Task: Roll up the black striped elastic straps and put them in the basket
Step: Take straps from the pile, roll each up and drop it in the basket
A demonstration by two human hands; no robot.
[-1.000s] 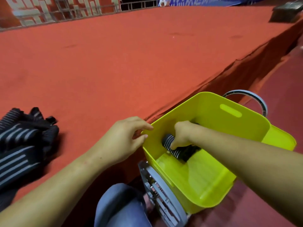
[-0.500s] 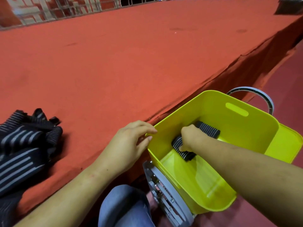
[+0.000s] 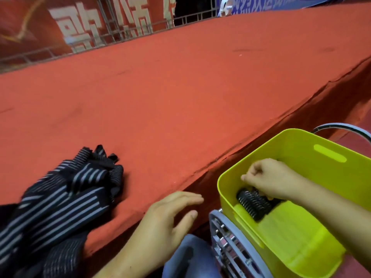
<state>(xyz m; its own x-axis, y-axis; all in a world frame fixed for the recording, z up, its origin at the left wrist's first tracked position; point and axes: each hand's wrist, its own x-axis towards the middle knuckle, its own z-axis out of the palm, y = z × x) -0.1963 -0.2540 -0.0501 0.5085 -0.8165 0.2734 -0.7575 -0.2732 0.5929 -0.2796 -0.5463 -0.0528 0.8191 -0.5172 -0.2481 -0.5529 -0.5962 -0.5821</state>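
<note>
Banner (image 3: 84, 31): showing white characters (unreadable).
Left hand (image 3: 166, 221): hovering, fingers (image 3: 188, 197) loose, empty.
Right hand (image 3: 267, 179): curling over rolled strap (image 3: 252, 204) inside basket (image 3: 297, 137), grip unclear.

Basket (image 3: 291, 149) part blocked, table (image 3: 160, 107) mostly open.
Right hand (image 3: 269, 177) and rolled strap (image 3: 253, 204) fill its table-side end; the other end free. Strap pile (image 3: 66, 193) occupies table's near-left edge.

glossy plastic basket (image 3: 297, 149), matt cloth tabletop (image 3: 160, 93)
</note>
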